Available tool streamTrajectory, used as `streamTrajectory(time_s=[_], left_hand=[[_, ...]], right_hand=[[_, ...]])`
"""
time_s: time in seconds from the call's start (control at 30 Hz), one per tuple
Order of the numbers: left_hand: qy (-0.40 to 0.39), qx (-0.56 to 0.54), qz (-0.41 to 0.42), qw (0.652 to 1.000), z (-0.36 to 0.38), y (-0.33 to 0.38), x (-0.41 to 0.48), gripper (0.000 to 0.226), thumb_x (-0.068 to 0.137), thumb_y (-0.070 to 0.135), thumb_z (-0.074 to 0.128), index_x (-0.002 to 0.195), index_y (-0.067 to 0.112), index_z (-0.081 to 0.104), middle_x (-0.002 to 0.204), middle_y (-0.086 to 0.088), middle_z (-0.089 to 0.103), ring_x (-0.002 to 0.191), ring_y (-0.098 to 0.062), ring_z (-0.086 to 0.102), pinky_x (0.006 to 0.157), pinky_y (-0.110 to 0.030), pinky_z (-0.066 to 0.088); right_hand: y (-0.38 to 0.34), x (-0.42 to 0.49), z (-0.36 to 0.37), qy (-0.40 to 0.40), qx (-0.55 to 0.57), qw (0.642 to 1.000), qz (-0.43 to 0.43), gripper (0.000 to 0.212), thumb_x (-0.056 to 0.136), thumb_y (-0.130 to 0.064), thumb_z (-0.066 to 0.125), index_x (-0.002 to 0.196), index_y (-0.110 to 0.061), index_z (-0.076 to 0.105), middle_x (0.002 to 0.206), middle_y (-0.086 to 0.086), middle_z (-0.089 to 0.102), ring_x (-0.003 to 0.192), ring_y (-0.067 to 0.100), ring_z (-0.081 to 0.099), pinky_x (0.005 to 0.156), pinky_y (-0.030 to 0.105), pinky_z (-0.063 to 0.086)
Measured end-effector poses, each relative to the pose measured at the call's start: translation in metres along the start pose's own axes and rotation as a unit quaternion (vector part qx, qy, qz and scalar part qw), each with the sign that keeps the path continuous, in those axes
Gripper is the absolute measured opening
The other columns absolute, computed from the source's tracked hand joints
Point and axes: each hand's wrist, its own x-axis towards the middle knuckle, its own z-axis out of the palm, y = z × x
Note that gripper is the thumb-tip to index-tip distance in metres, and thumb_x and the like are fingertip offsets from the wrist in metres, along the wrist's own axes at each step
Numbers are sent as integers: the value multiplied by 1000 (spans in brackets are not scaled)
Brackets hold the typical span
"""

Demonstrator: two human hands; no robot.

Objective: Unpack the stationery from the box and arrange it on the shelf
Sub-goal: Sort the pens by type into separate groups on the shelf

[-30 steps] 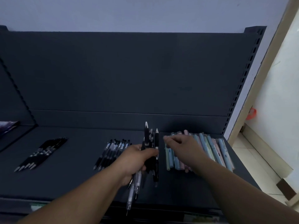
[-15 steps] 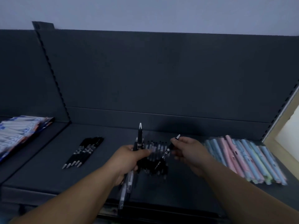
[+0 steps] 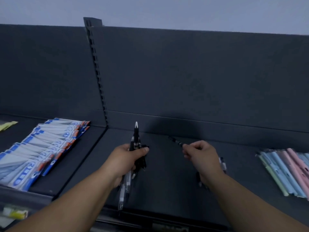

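Observation:
My left hand grips a bundle of black and clear pens above the dark shelf; one pen tip sticks up, clear barrels hang below my palm. My right hand pinches a single black pen that points up and to the left. A few black pens lie on the shelf, mostly hidden behind my right hand and wrist. A row of pastel pens lies at the right. The box is out of view.
Blue and white packets fan out on the neighbouring shelf section at the left, past a slotted upright. A yellow item lies far left. The shelf's back panel rises behind my hands.
The view has swung left: the pastel pens slid towards the right edge and the packets came into fuller view. My right hand has drawn the single pen away from the bundle.

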Motion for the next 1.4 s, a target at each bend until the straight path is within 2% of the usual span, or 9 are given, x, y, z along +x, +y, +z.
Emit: streamTrajectory(time_s=[0.23,0.37,0.53,0.67,0.77,0.97,1.1,1.23,1.4], left_hand=[[-43,-37,-47,997,-54,-14,6,38,69,38,81,96,14,71,90,-11,74,74,-28,55,63,-34,45],[-87,-26,-61,994,-63,-15,4,27,79,32,74,97,13,67,68,4,66,56,-15,44,44,-20,36],[-138,-3,-22,990,-62,-12,3,10,85,23,68,85,14,64,61,5,62,44,-8,47,40,-17,34],[-173,14,-7,985,-56,-10,3,10,84,23,70,87,14,67,67,0,63,45,-6,50,40,-17,35],[-213,30,-1,977,-50,-8,2,16,82,28,71,93,16,71,73,-4,62,44,-7,45,40,-18,34],[-218,48,-25,975,-46,0,2,23,75,41,73,80,19,69,74,-10,54,44,-8,40,41,-17,34],[-223,88,-53,969,-40,4,1,22,78,43,72,81,21,67,58,7,53,43,-5,39,43,-17,33],[-235,105,-91,962,-33,11,1,20,80,42,72,80,23,66,54,8,52,41,-5,39,42,-17,33],[-217,182,-82,956,-19,7,4,23,77,41,74,74,19,65,60,4,60,43,-7,42,44,-19,34]], right_hand=[[21,-28,62,-52,-197,979,-7,12,75,-20,70,70,-15,61,69,1,69,68,15,64,55,21,44],[24,-36,79,-118,-275,954,-22,12,78,-22,72,74,-20,61,72,-6,65,66,4,59,48,6,39],[15,-33,83,-137,-336,930,-60,10,80,-34,73,79,-27,66,77,-14,67,75,2,62,59,4,38],[-15,-33,90,-161,-149,976,-2,23,90,-40,62,89,-19,72,86,-4,74,71,7,64,64,19,46],[-28,-36,96,-272,13,956,110,23,94,-30,58,106,-14,69,97,1,74,71,11,59,64,24,41],[-29,-27,90,-299,164,929,145,18,91,-6,58,99,-14,71,85,4,70,65,10,57,63,22,46],[-33,-20,85,-335,145,926,98,21,89,-7,61,108,-8,68,86,8,63,63,10,52,59,21,49],[-42,-16,80,-358,77,929,57,48,64,-30,76,107,-10,68,73,-3,61,58,5,48,63,25,42],[-54,-18,79,-366,-5,930,-1,11,77,-20,75,86,-14,72,65,-5,64,51,4,46,52,19,40]])
